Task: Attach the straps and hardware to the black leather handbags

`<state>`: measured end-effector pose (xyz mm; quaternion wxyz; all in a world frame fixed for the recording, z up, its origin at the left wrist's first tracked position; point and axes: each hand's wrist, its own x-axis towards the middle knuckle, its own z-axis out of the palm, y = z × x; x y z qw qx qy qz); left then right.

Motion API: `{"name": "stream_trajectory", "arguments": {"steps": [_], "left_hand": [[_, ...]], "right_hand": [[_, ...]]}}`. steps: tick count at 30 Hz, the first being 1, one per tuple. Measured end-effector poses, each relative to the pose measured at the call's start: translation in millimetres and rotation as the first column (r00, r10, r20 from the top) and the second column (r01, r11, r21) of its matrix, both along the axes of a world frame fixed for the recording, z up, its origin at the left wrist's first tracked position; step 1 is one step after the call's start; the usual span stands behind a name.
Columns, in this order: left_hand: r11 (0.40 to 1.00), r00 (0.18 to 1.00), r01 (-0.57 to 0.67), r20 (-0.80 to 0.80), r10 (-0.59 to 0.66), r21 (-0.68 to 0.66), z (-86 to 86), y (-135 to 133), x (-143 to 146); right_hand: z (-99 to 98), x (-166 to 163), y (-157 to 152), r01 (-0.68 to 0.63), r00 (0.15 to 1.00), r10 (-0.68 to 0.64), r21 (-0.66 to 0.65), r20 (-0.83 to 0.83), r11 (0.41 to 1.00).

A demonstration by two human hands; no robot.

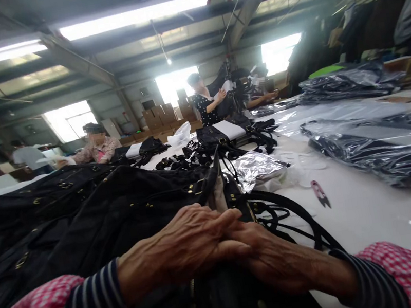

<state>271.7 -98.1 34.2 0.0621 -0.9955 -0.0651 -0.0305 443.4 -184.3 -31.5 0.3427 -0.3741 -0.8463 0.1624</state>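
Atop the black bag (pixel 229 304), left hand (pixel 187 237) overlaps right hand (pixel 269 248), grips hidden; best keep the straps (pixel 310 218) beside it untangled.

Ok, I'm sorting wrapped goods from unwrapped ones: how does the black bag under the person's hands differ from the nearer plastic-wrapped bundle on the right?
The black bag is unwrapped; the bundle is covered in shiny clear plastic. The left hand and right hand rest over the black bag, while neither touches the bundle. Gold-coloured fittings show on the black bag; the bundle shows a grey panel. Both have dark parts.
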Motion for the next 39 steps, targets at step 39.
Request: {"name": "stream_trajectory", "arguments": {"steps": [39], "left_hand": [[0.967, 0.946, -0.162, 0.249, 0.209, -0.198, -28.6, 62.4, -69.0]], "right_hand": [[20.0, -28.4, 121.8, 0.363, 0.628, -0.366, 0.158, 0.687, 0.918]]}}
